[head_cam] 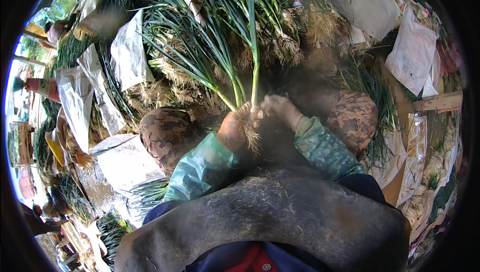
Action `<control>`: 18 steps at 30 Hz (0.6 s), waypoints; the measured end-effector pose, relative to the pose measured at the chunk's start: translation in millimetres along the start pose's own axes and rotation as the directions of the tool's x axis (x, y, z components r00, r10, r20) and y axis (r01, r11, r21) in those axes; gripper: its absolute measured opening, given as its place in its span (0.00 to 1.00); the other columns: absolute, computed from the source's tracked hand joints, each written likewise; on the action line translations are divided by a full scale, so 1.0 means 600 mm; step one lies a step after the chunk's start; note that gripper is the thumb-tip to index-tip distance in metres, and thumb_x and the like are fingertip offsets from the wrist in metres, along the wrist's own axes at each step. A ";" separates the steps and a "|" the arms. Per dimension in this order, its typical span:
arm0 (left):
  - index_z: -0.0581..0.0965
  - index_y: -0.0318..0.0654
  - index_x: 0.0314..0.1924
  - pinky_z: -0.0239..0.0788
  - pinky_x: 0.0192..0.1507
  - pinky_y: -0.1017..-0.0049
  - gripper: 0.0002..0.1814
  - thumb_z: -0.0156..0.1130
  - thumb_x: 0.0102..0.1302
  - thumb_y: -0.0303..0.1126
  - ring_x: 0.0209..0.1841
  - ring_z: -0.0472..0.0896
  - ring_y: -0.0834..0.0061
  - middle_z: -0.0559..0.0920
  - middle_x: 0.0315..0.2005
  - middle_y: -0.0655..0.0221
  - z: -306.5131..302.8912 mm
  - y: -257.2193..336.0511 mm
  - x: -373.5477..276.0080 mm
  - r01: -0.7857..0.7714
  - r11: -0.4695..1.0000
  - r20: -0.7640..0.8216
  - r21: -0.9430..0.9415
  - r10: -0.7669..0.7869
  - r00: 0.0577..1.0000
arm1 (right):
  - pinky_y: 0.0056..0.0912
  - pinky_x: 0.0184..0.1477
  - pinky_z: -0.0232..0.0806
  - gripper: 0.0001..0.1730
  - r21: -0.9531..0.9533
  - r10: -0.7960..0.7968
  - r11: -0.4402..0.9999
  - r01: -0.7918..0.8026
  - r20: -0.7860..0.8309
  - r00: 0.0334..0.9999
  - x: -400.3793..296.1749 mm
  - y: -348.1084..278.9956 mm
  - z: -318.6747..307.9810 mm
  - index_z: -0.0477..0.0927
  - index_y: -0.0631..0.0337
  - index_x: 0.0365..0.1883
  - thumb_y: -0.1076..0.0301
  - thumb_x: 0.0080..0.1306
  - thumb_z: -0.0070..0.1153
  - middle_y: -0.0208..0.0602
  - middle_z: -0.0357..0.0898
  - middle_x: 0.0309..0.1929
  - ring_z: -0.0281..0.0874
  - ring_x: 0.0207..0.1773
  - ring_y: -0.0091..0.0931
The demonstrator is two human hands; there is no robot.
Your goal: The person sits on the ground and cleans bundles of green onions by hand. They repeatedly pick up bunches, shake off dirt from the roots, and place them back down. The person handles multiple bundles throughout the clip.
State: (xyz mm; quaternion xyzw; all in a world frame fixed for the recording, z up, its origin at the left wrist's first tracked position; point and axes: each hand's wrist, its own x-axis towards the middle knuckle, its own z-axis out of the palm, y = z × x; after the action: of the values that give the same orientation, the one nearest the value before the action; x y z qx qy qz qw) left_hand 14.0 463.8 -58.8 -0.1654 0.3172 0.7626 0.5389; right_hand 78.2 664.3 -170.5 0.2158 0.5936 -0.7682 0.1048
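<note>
In front of my lap, my left hand (233, 127) grips a few green onions (239, 91) near their white bases. Their leaves point away from me, and pale stringy roots (253, 138) hang beside my fingers. My right hand (279, 107) is blurred close to the base of the rightmost stalk (255, 73); whether its fingers pinch anything cannot be made out. Green translucent sleeve covers (204, 167) reach to both wrists. Just beyond my hands lies a large heap of green onions (210, 28), many with their roots turned toward me.
Camouflage-covered knees (165, 133) flank my hands, and a dark, dirt-flecked apron (270, 212) spans my lap. White plastic sacks (131, 52) lie left, another sack (411, 50) at right. A wooden board (438, 101) juts in at far right. Another person (56, 31) is at upper left.
</note>
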 end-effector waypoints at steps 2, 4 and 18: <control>0.75 0.36 0.45 0.71 0.27 0.77 0.15 0.51 0.74 0.41 0.28 0.78 0.76 0.81 0.32 0.66 -0.012 -0.011 -0.003 0.000 1.000 0.071 -0.021 0.001 0.998 | 0.25 0.39 0.70 0.20 0.294 -0.014 0.956 0.003 0.035 0.999 -0.040 -0.141 0.074 0.80 0.64 0.45 0.54 0.75 0.45 0.26 0.76 0.32 0.73 0.33 0.21; 0.75 0.36 0.45 0.71 0.25 0.78 0.15 0.53 0.73 0.41 0.28 0.79 0.76 0.81 0.33 0.66 -0.015 -0.016 -0.001 0.026 0.998 0.192 -0.058 -0.014 0.981 | 0.23 0.38 0.69 0.22 0.521 -0.118 0.852 0.058 0.081 0.990 -0.013 -0.190 0.096 0.77 0.66 0.49 0.55 0.76 0.44 0.28 0.75 0.30 0.71 0.32 0.20; 0.77 0.30 0.48 0.72 0.37 0.75 0.15 0.64 0.62 0.30 0.32 0.78 0.75 0.80 0.28 0.68 0.000 0.028 0.000 -0.104 0.963 -0.075 0.248 0.126 0.989 | 0.26 0.43 0.72 0.10 -0.650 -0.756 0.640 0.409 -0.440 0.484 0.082 -0.206 -0.015 0.81 0.63 0.44 0.71 0.67 0.58 0.33 0.84 0.41 0.80 0.40 0.25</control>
State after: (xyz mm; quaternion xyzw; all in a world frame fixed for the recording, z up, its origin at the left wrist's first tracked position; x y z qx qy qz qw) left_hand -1.6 460.2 -53.3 -0.1134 0.4414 0.7398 0.4950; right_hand -14.8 711.1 -87.6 0.2266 0.7879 -0.4534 -0.3498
